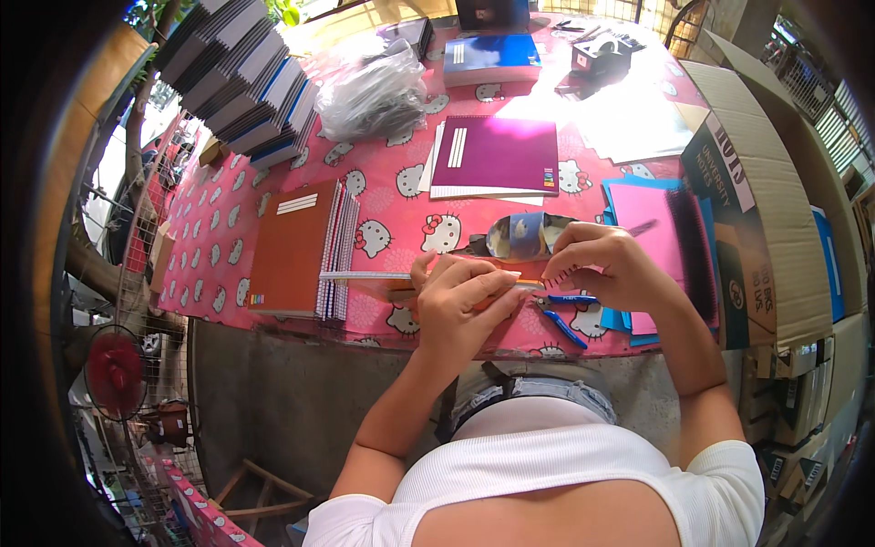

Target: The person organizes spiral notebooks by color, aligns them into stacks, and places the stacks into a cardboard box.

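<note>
My left hand (456,301) grips an orange spiral notebook (383,281) held edge-on above the near edge of the table, its wire spine running left to right. My right hand (606,264) pinches the right end of that wire spine with its fingertips. Blue-handled pliers (561,314) lie on the pink patterned tablecloth (228,237) just under my right hand. A roll of tape (524,235) stands right behind both hands.
A stack of orange spiral notebooks (296,248) lies to the left, a purple notebook (497,155) behind, pink and blue covers with a black comb spine (656,242) to the right. Dark notebook piles (241,77), a plastic bag (374,91) and an open cardboard box (756,182) ring the table.
</note>
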